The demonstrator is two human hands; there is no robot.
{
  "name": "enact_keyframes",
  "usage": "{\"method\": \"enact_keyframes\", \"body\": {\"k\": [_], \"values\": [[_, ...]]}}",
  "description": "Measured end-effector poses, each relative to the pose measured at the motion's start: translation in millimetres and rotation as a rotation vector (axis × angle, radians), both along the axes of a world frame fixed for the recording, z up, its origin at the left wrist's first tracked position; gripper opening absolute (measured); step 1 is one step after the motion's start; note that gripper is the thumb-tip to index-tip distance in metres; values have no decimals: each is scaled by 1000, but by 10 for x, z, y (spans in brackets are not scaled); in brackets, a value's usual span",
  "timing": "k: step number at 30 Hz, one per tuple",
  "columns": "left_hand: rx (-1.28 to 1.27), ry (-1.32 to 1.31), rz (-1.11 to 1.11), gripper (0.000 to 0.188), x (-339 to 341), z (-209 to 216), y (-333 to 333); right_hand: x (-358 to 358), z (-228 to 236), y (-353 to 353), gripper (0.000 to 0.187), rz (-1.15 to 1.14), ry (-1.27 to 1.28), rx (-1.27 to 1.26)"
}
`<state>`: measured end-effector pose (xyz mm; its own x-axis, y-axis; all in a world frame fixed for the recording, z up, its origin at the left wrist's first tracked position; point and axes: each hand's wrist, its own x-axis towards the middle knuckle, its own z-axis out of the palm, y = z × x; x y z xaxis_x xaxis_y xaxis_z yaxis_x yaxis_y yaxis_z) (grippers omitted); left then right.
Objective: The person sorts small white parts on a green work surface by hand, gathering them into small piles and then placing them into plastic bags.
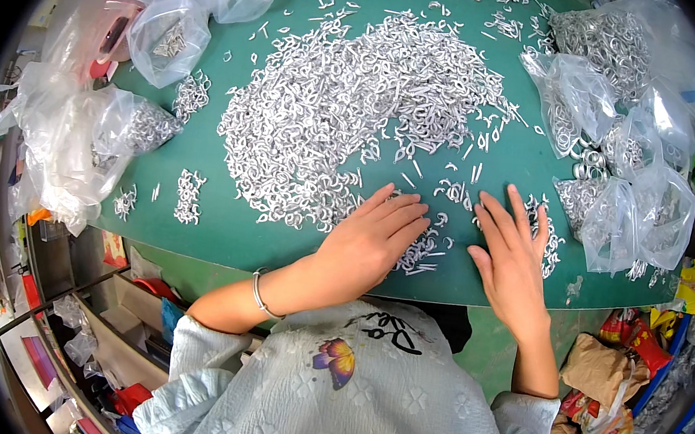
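Observation:
A big heap of small silver metal hooks (358, 109) covers the middle of a green table mat (221, 230). My left hand (370, 240) lies flat, palm down, on the near edge of the heap, fingers together over loose hooks (421, 256). My right hand (513, 250) rests flat on the mat just to the right, fingers spread, touching a few scattered hooks (454, 192). Neither hand grips anything. A thin bracelet (260, 294) circles my left wrist.
Clear plastic bags of the same metal parts (622, 143) crowd the right side. More bags (79, 133) hang over the left edge. Small sorted rows of hooks (189, 197) lie at left. Snack packets (607, 384) sit below at right; shelves and boxes (118, 337) at lower left.

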<state>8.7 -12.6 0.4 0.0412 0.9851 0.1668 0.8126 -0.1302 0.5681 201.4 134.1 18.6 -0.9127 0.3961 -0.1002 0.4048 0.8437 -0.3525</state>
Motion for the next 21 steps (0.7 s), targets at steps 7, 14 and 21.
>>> {"method": "enact_keyframes", "body": {"k": [7, 14, 21], "values": [[15, 39, -95, 46, 85, -28, 48, 23, -20, -76, 59, 41, -5, -30], [14, 35, -35, 42, 84, -29, 18, 86, 22, -212, 61, 71, -23, -75], [36, -9, -10, 41, 56, -39, 11, 67, 16, -177, 61, 8, 7, -68]]}}
